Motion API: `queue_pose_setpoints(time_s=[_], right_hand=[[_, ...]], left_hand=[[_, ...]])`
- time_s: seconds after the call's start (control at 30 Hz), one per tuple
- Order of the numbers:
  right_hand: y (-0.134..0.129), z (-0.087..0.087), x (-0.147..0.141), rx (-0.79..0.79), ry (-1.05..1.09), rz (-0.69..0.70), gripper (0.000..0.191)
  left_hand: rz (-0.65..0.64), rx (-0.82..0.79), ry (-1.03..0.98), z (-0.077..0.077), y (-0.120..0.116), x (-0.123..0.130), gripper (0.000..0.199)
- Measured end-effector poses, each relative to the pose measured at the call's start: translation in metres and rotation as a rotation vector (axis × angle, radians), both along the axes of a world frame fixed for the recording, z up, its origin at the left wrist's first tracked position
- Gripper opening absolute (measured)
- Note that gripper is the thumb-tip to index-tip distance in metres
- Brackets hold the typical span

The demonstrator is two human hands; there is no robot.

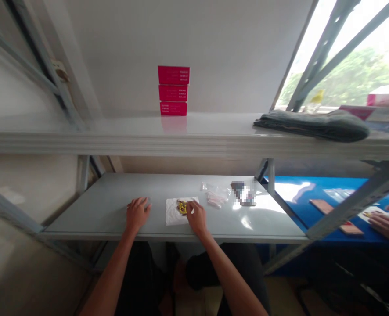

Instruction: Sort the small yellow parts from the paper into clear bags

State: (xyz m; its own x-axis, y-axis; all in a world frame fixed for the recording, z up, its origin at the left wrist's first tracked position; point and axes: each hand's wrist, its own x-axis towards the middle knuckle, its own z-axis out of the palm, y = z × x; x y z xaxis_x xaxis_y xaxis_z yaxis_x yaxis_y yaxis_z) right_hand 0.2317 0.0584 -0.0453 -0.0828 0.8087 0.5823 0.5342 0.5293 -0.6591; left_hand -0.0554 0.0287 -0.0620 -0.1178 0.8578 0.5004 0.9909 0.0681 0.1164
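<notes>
Touching yellow item [181, 207], right hand [196, 217]; pink boxes [174, 90], print unreadable

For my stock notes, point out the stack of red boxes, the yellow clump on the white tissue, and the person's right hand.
Stack of red boxes [173, 92]: head view, front face of the middle box.
Yellow clump [181, 207]: head view, its centre.
Right hand [197, 217]: head view, back of the hand.
</notes>
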Motion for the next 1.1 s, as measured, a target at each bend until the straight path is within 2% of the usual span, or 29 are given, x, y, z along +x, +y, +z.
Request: queue_pose_setpoints(time_s=[0.07,0.17,0.27,0.33,0.4,0.47,0.57,0.63,0.7,0.77,0.83,0.9,1.0,1.03,1.1], right_hand=[[0.021,0.006,0.02,0.085,-0.082,-0.167,0.027],[0.056,0.006,0.054,0.058,-0.227,-0.39,0.039],[0.077,-0.003,0.078,-0.038,-0.358,-0.459,0.031],[0.082,-0.008,0.085,-0.07,-0.4,-0.452,0.022],[0.08,-0.009,0.088,-0.036,-0.386,-0.436,0.02],[0.073,-0.002,0.086,0.056,-0.31,-0.411,0.021],[0.054,0.017,0.072,0.192,-0.116,-0.286,0.022],[0.036,0.03,0.053,0.226,0.028,-0.134,0.021],[0.016,0.038,0.028,0.188,0.157,0.005,0.021],[-0.001,0.038,0.003,0.109,0.204,0.184,0.022],[-0.012,0.03,-0.013,0.036,0.196,0.306,0.02],[-0.014,0.018,-0.015,0.003,0.199,0.292,0.019],[-0.002,-0.002,0.002,0.004,0.157,0.064,0.026],[0.004,-0.008,0.009,-0.002,0.109,-0.03,0.028],[0.017,-0.016,0.02,-0.019,-0.024,-0.117,0.031]], left_hand=[[0.006,-0.003,-0.012,0.001,0.002,-0.001,0.041],[0.026,0.044,-0.064,0.003,0.005,-0.001,0.048],[0.05,0.148,-0.085,0.005,0.005,0.001,0.052],[0.056,0.207,-0.085,0.007,0.004,0.001,0.05],[0.062,0.249,-0.091,0.009,0.001,0.0,0.045],[0.052,0.301,-0.115,0.011,-0.002,-0.002,0.038],[-0.074,0.431,-0.189,0.015,-0.009,0.006,0.028],[-0.204,0.523,-0.272,0.019,-0.014,0.027,0.022],[-0.335,0.525,-0.346,0.022,-0.018,0.058,0.025],[-0.383,0.503,-0.437,0.023,-0.02,0.089,0.038],[-0.396,0.447,-0.535,0.021,-0.018,0.11,0.025],[-0.339,0.361,-0.658,0.014,-0.015,0.115,0.021],[-0.172,0.333,-0.908,0.001,-0.007,0.102,0.028],[-0.144,0.347,-1.003,-0.003,-0.005,0.096,0.031],[-0.152,0.362,-1.17,-0.008,-0.001,0.088,0.037]])
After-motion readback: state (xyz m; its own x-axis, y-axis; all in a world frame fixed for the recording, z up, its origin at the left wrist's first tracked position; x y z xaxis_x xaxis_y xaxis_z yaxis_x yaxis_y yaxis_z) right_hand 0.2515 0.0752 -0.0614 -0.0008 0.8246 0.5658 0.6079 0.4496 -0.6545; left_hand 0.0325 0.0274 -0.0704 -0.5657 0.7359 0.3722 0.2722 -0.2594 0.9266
